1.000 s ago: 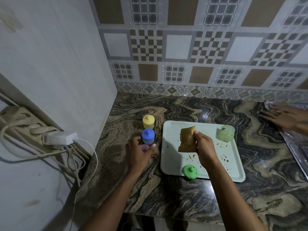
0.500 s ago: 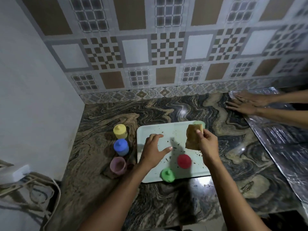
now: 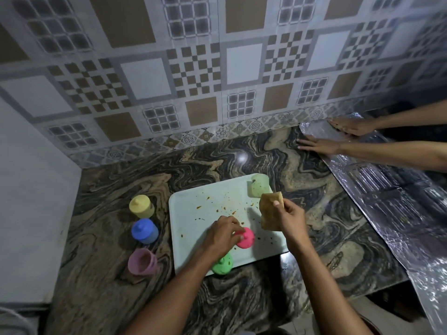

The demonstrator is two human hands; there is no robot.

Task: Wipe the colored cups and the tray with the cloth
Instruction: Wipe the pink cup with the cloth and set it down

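A pale tray (image 3: 193, 213) lies in the middle of the marbled tabletop (image 3: 242, 155), its near side close to the front edge, its surface flecked with brown specks and smears. The left hand (image 3: 223, 234) reaches over the tray with its fingers curled onto a hot-pink cup (image 3: 248, 240), which stands mouth-down on the near part of the tray. The right hand (image 3: 289, 218) holds a folded tan cloth (image 3: 269, 213) pinched between thumb and fingers, lifted above the tray's right side and not touching it.

A bright green cup (image 3: 223, 264) sits at the tray's near edge, partly hidden by the left forearm. A pale green cup (image 3: 260, 186) rests in the tray's far right corner.

Three cups stand off the tray in a row towards the tabletop's left edge. The yellow cup (image 3: 141, 206) is farthest back, the blue cup (image 3: 144, 230) is in the middle, both knob-topped, and the mauve cup (image 3: 142, 261) is nearest, mouth up.

At the right edge of the tabletop another person's two hands (image 3: 324, 146) lie flat on a silver foil sheet (image 3: 387, 197).
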